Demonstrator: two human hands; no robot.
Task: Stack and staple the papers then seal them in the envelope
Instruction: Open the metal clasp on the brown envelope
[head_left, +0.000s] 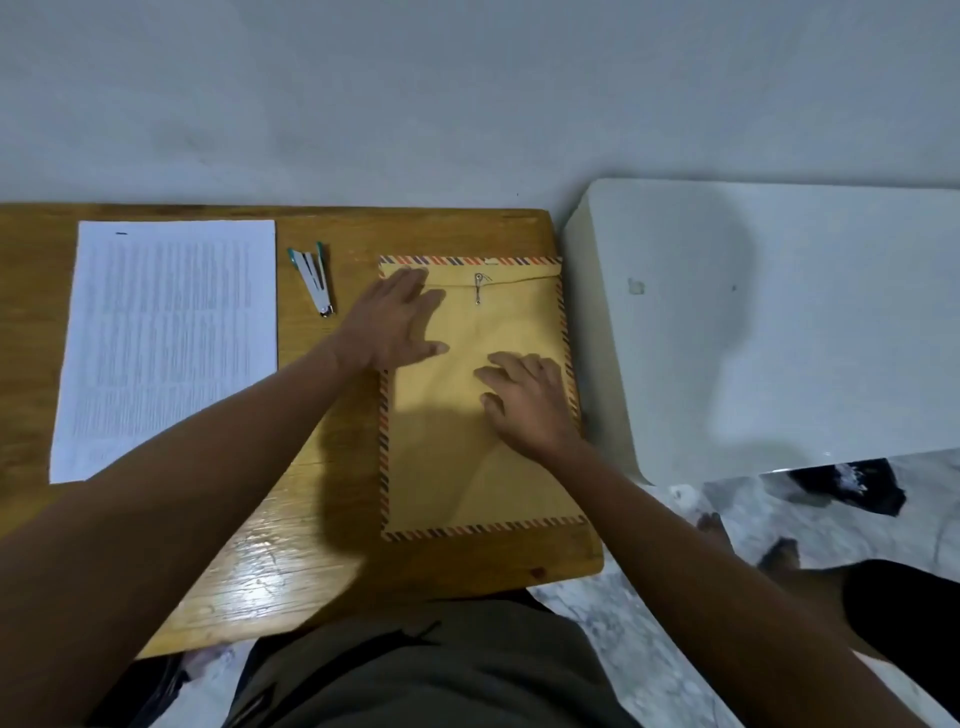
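A brown envelope (457, 457) with a striped border lies flat on the right part of the wooden desk (291, 561), flap folded down at the far end with a metal clasp (478, 286) on it. My left hand (395, 327) rests flat, fingers spread, on the envelope's upper left corner. My right hand (524, 395) presses on its right middle with fingers slightly bent. A printed paper stack (166, 343) lies on the desk's left side. Between the papers and the envelope lies a stapler (314, 283) with green ends, hinged open.
A white surface (779, 322) stands right of the desk, close to the envelope's right edge. A grey wall runs behind the desk. The floor, dark objects and my legs show below and to the right.
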